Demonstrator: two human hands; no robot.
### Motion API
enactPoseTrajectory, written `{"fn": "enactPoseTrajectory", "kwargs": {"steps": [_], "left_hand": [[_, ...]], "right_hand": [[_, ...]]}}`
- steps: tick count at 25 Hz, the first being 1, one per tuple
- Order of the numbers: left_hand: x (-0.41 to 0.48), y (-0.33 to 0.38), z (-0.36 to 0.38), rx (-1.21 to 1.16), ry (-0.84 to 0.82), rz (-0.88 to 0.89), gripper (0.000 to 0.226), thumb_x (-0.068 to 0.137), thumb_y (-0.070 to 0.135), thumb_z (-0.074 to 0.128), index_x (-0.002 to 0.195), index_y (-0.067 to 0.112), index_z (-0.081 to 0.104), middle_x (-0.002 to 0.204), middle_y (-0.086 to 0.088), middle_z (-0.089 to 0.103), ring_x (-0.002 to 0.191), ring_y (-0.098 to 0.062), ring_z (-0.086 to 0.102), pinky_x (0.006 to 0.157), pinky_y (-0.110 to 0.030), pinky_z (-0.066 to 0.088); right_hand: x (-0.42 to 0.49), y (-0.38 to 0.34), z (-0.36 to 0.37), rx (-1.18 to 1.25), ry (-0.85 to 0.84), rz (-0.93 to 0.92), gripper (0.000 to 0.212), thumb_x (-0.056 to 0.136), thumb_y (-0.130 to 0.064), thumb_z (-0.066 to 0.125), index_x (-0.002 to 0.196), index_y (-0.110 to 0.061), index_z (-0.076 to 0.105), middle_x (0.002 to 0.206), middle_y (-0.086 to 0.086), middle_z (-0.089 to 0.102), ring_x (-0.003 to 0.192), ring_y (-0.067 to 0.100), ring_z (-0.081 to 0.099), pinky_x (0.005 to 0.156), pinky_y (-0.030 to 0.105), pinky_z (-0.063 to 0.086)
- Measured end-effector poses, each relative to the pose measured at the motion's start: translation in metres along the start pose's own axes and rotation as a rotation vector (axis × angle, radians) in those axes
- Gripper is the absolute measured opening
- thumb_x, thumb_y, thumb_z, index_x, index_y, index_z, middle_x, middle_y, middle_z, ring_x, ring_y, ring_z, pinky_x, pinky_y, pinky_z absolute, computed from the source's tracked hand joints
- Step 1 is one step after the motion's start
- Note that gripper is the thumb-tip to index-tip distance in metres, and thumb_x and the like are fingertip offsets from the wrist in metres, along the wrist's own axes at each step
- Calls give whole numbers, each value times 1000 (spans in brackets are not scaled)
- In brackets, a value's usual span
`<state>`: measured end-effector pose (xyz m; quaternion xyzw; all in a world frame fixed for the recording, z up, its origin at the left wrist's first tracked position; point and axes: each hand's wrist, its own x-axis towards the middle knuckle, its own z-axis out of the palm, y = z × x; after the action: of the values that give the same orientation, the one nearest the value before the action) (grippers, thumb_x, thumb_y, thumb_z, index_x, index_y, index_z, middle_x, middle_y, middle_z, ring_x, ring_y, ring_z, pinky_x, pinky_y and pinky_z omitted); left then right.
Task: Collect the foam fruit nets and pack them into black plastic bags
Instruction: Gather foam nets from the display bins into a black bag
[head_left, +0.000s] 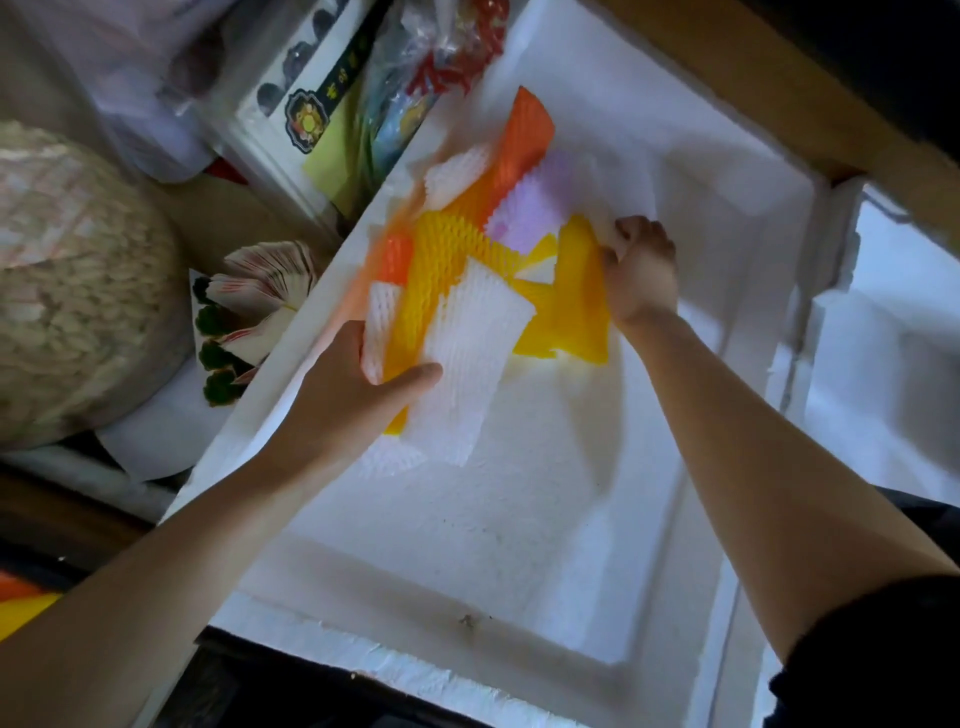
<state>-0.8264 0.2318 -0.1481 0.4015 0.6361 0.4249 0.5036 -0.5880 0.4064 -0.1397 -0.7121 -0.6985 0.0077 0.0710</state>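
In the head view, the foam nets (467, 244) lie in a loose, overlapping heap at the far side of a white foam box (291, 618). The likely trouble is spillage. The heap is held only at two ends, so if it is lifted like this, the purple net (535, 208) and orange net (524, 140) lying loose in the middle could slide off. They would fall back into the box or over its wall into the clutter beside it. No black bag is in view, so the carry may be awkward.

The left hand (358, 379) grips the near end, its thumb pressed on top of a white net (467, 353) and its fingers hidden beneath the stack. The right hand (641, 270) has its fingers curled, pinching the edge of a yellow net (576, 312) at the heap's right side.
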Motion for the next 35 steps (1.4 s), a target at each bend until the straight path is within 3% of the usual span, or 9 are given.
{"fn": "enactPoseTrajectory", "kwargs": {"steps": [7, 11, 14, 17, 21, 24, 27, 29, 35], "left_hand": [[-16, 7, 0, -100, -3, 29, 56, 64, 47, 68, 114, 28, 53, 105, 12, 64, 94, 4, 61, 75, -14, 47], [-23, 9, 2, -224, 112, 91, 53, 79, 21, 71, 128, 16, 50, 118, 5, 63, 105, -2, 60, 77, -9, 48], [-28, 9, 7, -248, 107, 78, 53, 75, 27, 66, 125, 21, 51, 116, 10, 63, 107, -3, 60, 81, -14, 48], [-32, 8, 8, -219, 93, 63, 54, 74, 32, 64, 125, 26, 50, 117, 13, 63, 109, -4, 60, 88, -24, 48], [-36, 8, 8, -176, 70, 60, 49, 72, 38, 65, 119, 34, 50, 115, 16, 62, 108, -3, 59, 89, -26, 47], [-42, 5, 8, -120, 72, 39, 43, 63, 52, 63, 103, 43, 50, 107, 21, 62, 102, 2, 59, 84, -23, 45], [-51, 2, 12, -82, 99, 23, 52, 65, 48, 64, 113, 31, 52, 108, 13, 62, 102, -4, 60, 84, -25, 46], [-59, 2, 16, -30, 136, 7, 53, 72, 42, 66, 117, 20, 49, 104, 13, 61, 97, -5, 59, 78, -22, 44], [-90, 16, 42, 140, 285, 3, 38, 86, 24, 66, 113, 15, 41, 113, -4, 53, 99, -18, 53, 75, -25, 39]], "right_hand": [[-97, 7, -11, 208, -19, -59, 28, 88, -7, 55, 114, -1, 62, 107, 21, 61, 94, 34, 60, 83, 26, 37], [-129, 14, -32, 445, 162, 145, 26, 91, -10, 55, 115, -2, 57, 118, 14, 53, 68, 6, 52, 71, 15, 37], [-160, -3, -38, 509, 181, 72, 24, 91, -11, 57, 113, -4, 56, 116, 9, 50, 76, 13, 56, 71, 15, 39], [-190, -17, -24, 462, -141, -20, 28, 93, -31, 53, 114, -13, 60, 115, 2, 48, 79, 19, 60, 84, 30, 47], [-180, -12, -12, 532, 5, 224, 38, 88, -31, 62, 111, -3, 52, 112, 11, 46, 102, 33, 52, 96, 46, 40], [-162, -10, -3, 631, -154, 498, 71, 80, -28, 73, 127, 8, 35, 129, 20, 41, 123, 33, 39, 106, 43, 34], [-157, -12, 4, 783, -296, 619, 66, 78, -28, 74, 126, 3, 40, 124, 18, 54, 116, 31, 54, 98, 42, 44], [-162, -14, 3, 704, -317, 554, 55, 82, -32, 69, 121, 1, 50, 120, 17, 58, 112, 33, 56, 95, 42, 46], [-199, -8, -51, 626, -279, 291, 41, 90, -27, 59, 116, -2, 39, 119, 16, 54, 108, 35, 53, 75, 33, 36]]}}
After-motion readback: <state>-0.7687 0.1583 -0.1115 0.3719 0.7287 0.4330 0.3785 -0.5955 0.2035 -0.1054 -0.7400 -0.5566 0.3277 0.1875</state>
